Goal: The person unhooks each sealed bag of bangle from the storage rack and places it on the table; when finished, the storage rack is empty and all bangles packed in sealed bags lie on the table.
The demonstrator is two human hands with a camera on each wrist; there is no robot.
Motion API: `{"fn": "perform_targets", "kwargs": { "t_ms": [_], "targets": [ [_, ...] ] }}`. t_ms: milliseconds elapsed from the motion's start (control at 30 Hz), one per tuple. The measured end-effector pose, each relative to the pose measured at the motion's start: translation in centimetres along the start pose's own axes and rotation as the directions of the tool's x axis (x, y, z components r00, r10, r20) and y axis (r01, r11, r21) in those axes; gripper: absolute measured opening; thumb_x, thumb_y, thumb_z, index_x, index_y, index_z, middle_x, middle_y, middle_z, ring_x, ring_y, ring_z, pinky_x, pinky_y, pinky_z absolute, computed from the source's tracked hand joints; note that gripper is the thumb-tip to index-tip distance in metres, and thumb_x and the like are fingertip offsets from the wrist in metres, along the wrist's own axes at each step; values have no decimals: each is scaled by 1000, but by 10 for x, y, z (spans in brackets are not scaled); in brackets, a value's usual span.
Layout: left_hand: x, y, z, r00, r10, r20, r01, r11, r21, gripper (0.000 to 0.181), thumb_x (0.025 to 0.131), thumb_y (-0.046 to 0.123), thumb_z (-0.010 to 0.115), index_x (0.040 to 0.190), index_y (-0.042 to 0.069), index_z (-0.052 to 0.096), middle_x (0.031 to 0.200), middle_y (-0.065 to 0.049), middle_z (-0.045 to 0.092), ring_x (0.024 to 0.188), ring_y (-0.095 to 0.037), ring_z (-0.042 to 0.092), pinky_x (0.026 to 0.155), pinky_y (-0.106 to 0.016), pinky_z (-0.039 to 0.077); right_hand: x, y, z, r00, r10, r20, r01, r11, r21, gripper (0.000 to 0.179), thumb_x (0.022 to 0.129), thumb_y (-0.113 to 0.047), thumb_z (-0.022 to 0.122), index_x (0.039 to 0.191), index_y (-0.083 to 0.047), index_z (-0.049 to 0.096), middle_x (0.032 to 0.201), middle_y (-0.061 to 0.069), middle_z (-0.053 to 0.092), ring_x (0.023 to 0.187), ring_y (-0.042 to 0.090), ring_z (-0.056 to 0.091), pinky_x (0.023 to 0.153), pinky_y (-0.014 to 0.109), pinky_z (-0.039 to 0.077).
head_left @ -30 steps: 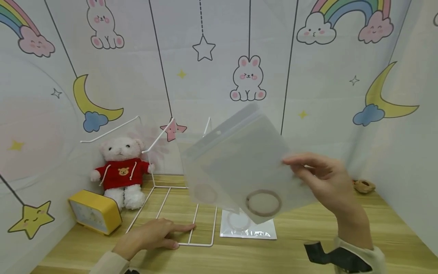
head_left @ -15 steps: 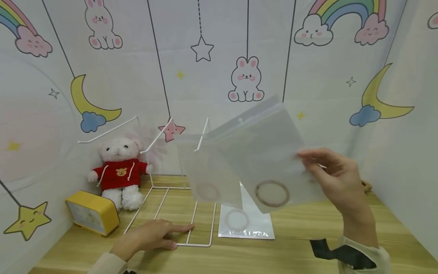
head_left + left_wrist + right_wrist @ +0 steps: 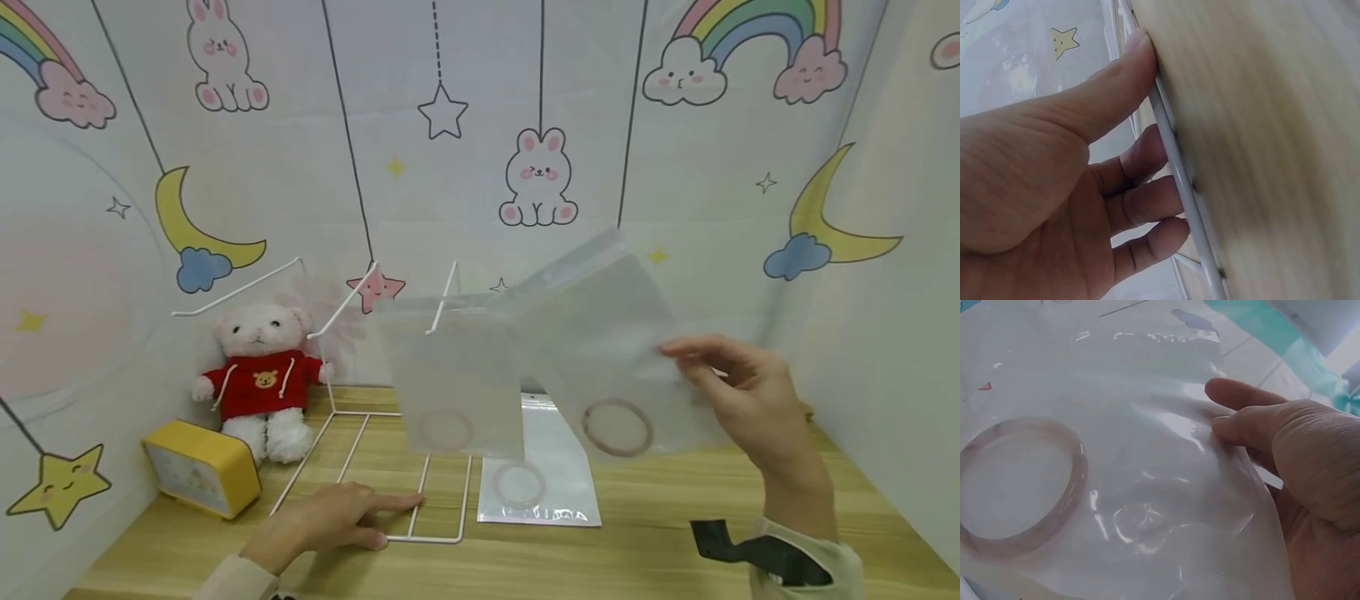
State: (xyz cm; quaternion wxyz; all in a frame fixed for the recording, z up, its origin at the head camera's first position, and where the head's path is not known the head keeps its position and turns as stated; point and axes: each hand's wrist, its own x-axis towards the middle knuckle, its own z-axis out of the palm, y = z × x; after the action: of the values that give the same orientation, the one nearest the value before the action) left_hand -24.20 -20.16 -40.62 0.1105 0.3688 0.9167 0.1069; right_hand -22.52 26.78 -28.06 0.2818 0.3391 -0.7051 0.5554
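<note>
My right hand (image 3: 750, 392) pinches the right edge of a clear zip bag (image 3: 600, 333) between thumb and fingers. A pinkish-brown bangle (image 3: 1075, 481) lies low inside that bag, which is tilted. To its left, a second clear bag (image 3: 457, 367) with a pale ring in it hangs at the right-hand hook (image 3: 442, 300) of a white wire rack (image 3: 465, 500). The held bag's left corner overlaps the hanging bag's upper right corner. My left hand (image 3: 330, 517) rests on the rack's base, index finger straight along a crossbar. In the left wrist view its thumb (image 3: 1122, 81) presses on a rod.
A silvery-white bag (image 3: 547, 475) with a pale ring lies on the wooden table (image 3: 675, 533) right of the rack. Behind the rack's left side sits a teddy bear (image 3: 262, 375) in a red hoodie, near a yellow clock (image 3: 202, 467). A printed cloth (image 3: 697, 175) backs everything.
My right hand has moved right with its bag, drawing it away from the second bag. That second bag now hangs straighter and shows more fully at the hook. My left hand stays put.
</note>
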Motion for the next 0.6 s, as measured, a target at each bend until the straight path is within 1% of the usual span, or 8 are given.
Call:
{"fn": "perform_targets", "kwargs": {
  "t_ms": [100,233,367,467,600],
  "targets": [
    [-1,-1,0,1000,10,-4,-10,1000,-2,61,91,32,71,149,30,51,143,-1,57,121,-24,59,99,-48,48,-1,0,-2,999,44,11,-43,992,-122,22,93,13,58,106,2,73,107,2,74,99,8,63,73,14,50],
    [-1,-1,0,1000,14,-6,-14,1000,-8,61,91,32,71,148,29,51,142,-1,57,120,-23,59,98,-47,49,-3,2,-3,993,118,21,-109,960,-259,21,95,8,60,108,-2,74,107,-5,73,93,8,63,70,16,52],
    [0,-2,1,1000,5,-4,-5,1000,-9,61,91,32,71,148,31,51,141,-1,58,117,-19,60,97,-47,50,-4,6,-3,980,195,39,-172,930,-325,21,96,3,62,111,-4,74,106,-11,71,87,7,65,66,20,54],
    [1,-2,1,1000,-7,-1,7,1000,-11,61,90,33,71,148,33,51,140,0,59,114,-17,61,95,-47,50,-5,13,-4,969,237,67,-199,913,-356,23,96,1,62,113,-6,74,109,-8,70,88,6,65,64,22,53],
    [1,-2,1,1000,-17,0,17,1000,-13,60,91,34,71,147,34,51,141,0,59,115,-19,61,96,-49,50,-8,23,-5,950,291,111,-230,896,-381,24,97,-1,61,117,-7,73,118,6,69,94,7,63,70,19,51]
  ]
}}
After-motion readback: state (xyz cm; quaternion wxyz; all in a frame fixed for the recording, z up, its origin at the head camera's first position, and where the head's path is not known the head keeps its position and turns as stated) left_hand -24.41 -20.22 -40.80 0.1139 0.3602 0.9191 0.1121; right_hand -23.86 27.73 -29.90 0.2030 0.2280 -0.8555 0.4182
